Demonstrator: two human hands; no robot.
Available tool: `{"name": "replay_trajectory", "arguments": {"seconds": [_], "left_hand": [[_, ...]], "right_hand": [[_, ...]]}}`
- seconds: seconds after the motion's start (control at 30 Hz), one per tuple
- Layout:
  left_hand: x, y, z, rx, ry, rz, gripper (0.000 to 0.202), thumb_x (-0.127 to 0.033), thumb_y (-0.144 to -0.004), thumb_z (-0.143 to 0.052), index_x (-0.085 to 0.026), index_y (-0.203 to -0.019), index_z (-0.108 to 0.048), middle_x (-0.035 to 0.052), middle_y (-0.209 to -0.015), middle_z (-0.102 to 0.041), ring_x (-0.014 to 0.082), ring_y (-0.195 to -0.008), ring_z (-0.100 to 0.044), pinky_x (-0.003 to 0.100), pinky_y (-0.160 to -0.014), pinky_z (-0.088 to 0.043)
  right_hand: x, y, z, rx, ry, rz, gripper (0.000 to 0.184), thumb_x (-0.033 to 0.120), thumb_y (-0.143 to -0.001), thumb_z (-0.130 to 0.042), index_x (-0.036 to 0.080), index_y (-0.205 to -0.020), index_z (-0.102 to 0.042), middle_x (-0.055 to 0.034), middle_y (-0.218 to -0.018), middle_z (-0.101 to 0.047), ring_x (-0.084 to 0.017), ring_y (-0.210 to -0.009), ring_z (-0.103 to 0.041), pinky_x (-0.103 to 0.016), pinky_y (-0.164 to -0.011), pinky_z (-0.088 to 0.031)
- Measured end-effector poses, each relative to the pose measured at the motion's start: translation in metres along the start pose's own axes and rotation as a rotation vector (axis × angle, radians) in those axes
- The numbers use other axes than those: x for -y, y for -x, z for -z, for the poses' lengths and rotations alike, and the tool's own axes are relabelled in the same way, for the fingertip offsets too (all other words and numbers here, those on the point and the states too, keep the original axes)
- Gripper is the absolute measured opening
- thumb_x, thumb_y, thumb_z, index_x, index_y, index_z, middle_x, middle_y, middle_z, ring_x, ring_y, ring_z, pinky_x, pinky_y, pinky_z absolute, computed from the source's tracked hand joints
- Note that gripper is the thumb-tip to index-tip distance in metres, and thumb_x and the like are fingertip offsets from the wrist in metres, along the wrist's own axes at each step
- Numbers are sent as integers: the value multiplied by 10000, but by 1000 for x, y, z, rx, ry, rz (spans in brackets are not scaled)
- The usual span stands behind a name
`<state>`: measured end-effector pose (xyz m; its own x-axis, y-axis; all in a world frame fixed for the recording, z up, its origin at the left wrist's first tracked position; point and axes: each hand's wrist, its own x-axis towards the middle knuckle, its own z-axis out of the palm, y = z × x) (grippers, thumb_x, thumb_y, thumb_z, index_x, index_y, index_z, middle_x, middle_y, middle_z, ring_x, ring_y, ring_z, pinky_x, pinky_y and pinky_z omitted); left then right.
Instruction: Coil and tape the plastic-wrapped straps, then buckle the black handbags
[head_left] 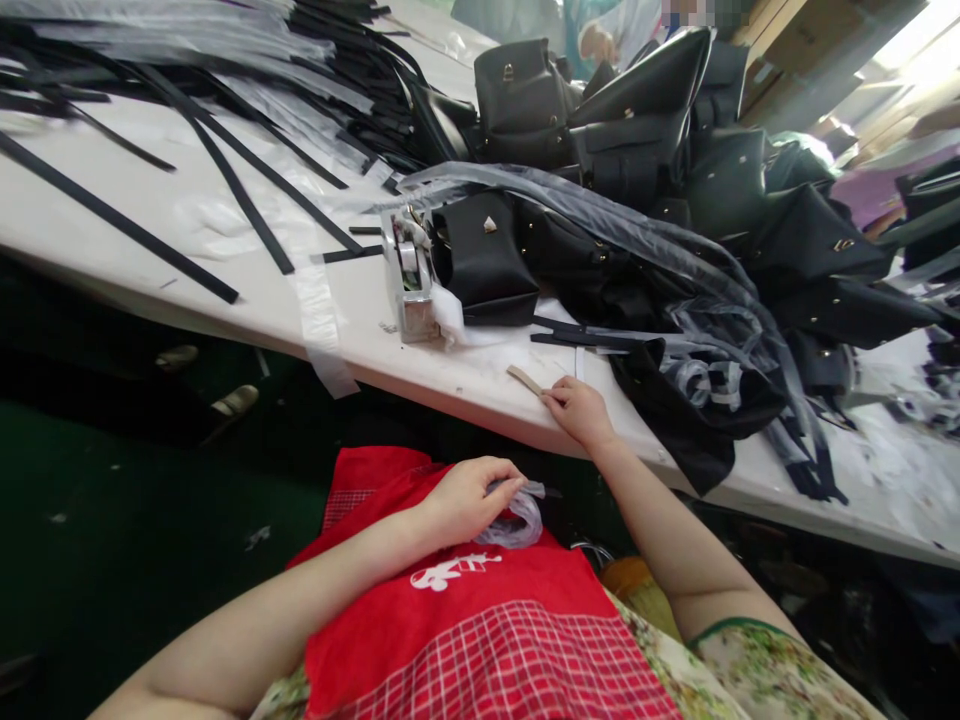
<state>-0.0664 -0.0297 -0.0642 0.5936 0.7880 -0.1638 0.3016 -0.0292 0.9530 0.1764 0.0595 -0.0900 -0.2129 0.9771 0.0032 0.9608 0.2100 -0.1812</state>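
Observation:
At the table's front edge, my right hand pinches one end of a short tan strip between thumb and fingertips. My left hand rests over my lap, its fingers closed on a coil of clear plastic film above the red apron. A metal tape dispenser stands on the table to the left of the tan strip, with crumpled white material beside it. Behind the dispenser sits a black bag with a small metal fitting.
Black bags are piled at the back right of the white table. Long black straps spread over the left side. A plastic-wrapped strap arches over the bags. Another person's hand shows behind the pile.

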Motion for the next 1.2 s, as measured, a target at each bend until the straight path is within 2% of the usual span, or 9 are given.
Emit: {"name": "replay_trajectory", "arguments": {"seconds": [0.33,0.57,0.67,0.8,0.9,0.97,1.0,1.07,1.2], "left_hand": [[0,2,1,-6,5,-13,276,-360,-930,-479,-205,-904,-707,28,-924,-733,182,-853,-661,248,-763,-480],[-1,6,3,-6,15,-36,286,-371,-930,-479,-200,-911,-708,39,-923,-732,186,-863,-655,257,-763,-480],[2,8,4,-7,58,-22,311,-394,-930,-473,-191,-907,-708,39,-910,-728,179,-843,-646,255,-758,-482],[8,9,3,35,202,46,353,-411,-924,-462,-164,-988,-708,48,-915,-737,176,-820,-651,267,-770,-499],[11,7,1,57,280,67,375,-417,-915,-467,-156,-1028,-711,64,-973,-743,189,-878,-664,278,-812,-504],[14,6,-1,59,292,83,380,-427,-907,-478,-158,-1032,-715,65,-974,-746,195,-897,-667,282,-822,-509],[15,5,-2,55,298,96,383,-430,-904,-481,-157,-1036,-715,65,-970,-748,196,-893,-670,286,-819,-514],[17,4,-4,48,318,128,399,-436,-904,-475,-151,-1051,-711,65,-968,-749,195,-864,-677,294,-803,-525],[20,1,-6,41,311,124,424,-442,-915,-448,-138,-1047,-712,75,-1020,-745,206,-914,-678,306,-856,-518]], "right_hand": [[19,-8,9,68,224,-56,221,231,-865,-500,183,-881,-716,-95,-944,-674,-208,-856,-619,-293,-717,-426],[26,-28,-6,66,240,-200,215,280,-871,-500,145,-976,-631,-163,-1009,-654,-275,-925,-633,-339,-762,-444],[12,-32,-12,-68,29,-294,218,335,-909,-472,166,-887,-608,-145,-942,-678,-258,-885,-645,-336,-763,-450],[-27,-36,-12,-290,-208,-474,373,346,-987,-248,165,-903,-563,-100,-857,-689,-176,-755,-652,-281,-690,-472],[-47,-35,-2,-603,-563,-635,366,435,-960,-317,162,-900,-554,-37,-744,-659,-122,-567,-593,-227,-557,-449],[-42,-25,14,-717,-669,-621,363,479,-932,-393,164,-906,-572,4,-660,-619,-99,-466,-511,-211,-487,-402],[-33,-15,25,-698,-677,-558,370,493,-926,-412,167,-912,-587,18,-623,-599,-94,-436,-474,-209,-465,-378],[-4,13,51,-495,-660,-354,385,513,-919,-439,176,-925,-624,32,-557,-568,-97,-412,-443,-215,-445,-348],[64,78,100,197,-381,99,274,468,-888,-530,249,-913,-693,11,-597,-649,-129,-501,-545,-245,-520,-371]]}}
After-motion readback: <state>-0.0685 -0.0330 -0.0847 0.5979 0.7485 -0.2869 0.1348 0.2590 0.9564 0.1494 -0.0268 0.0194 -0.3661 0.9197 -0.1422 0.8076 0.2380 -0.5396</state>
